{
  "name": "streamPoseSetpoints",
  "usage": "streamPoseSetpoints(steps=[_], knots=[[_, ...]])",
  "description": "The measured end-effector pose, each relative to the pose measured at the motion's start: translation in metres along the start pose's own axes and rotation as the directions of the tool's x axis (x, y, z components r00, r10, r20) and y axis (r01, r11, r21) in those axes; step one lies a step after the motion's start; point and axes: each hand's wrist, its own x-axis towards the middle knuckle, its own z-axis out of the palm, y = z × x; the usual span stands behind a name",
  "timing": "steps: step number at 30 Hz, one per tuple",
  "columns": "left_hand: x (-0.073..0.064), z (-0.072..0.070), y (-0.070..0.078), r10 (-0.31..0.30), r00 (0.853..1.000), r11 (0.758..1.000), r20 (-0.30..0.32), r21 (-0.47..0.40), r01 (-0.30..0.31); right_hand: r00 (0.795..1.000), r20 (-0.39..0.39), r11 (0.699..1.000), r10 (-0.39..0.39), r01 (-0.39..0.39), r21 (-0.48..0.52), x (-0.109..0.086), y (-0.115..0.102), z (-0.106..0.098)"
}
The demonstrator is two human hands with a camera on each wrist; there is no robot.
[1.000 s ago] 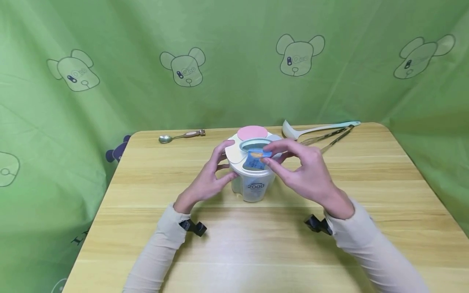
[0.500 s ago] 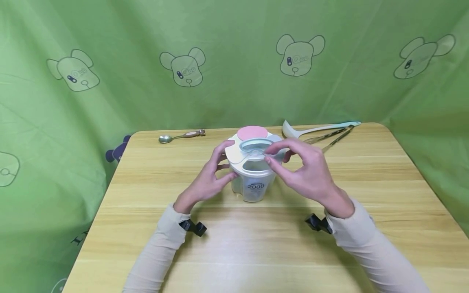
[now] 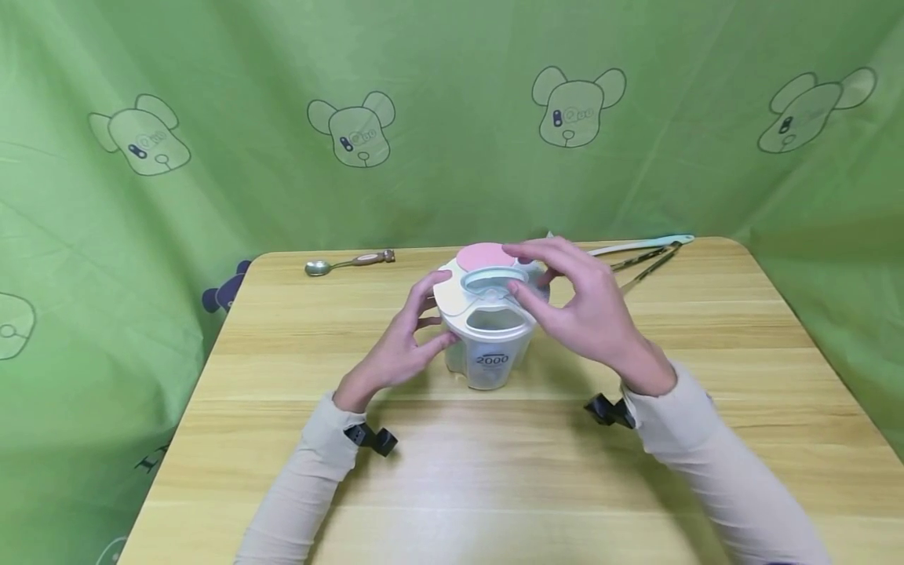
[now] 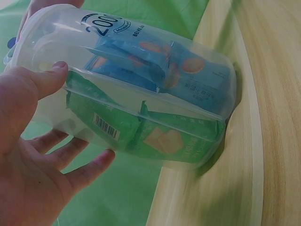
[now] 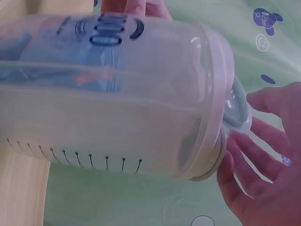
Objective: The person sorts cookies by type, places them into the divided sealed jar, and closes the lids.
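A clear, divided food storage container marked 2000 stands upright on the table. Its white lid has a pink flap at the back and a pale blue flap raised above a front opening. My left hand grips the container's left side near the rim. Beside the raised flap is my right hand, thumb at its edge, fingers spread over the lid's right side. Through the wall in the left wrist view, blue snack packets and green snack packets show in separate compartments.
A spoon lies at the table's back left. Behind my right hand, a ladle and a dark-patterned long utensil lie partly hidden. Green patterned cloth hangs behind the wooden table.
A blue snack packet pinched by my right hand has gone into the container through the front opening. The right hand then rose to the raised flap. My left hand keeps its grip.
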Motion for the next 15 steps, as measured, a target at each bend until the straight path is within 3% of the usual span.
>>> streamPoseSetpoints(steps=[7, 15], knots=[[0.0, 0.0, -0.001, 0.006, 1.0, 1.0, 0.003, -0.002, -0.006, 0.999, 0.038, 0.999, 0.013, -0.011, -0.031, -0.004, 0.003, 0.001], [0.0, -0.002, -0.001, 0.005, 1.0, 1.0, 0.001, 0.008, -0.005, 0.984, 0.116, 0.99, -0.133, 0.137, -0.03, -0.024, -0.004, -0.003]])
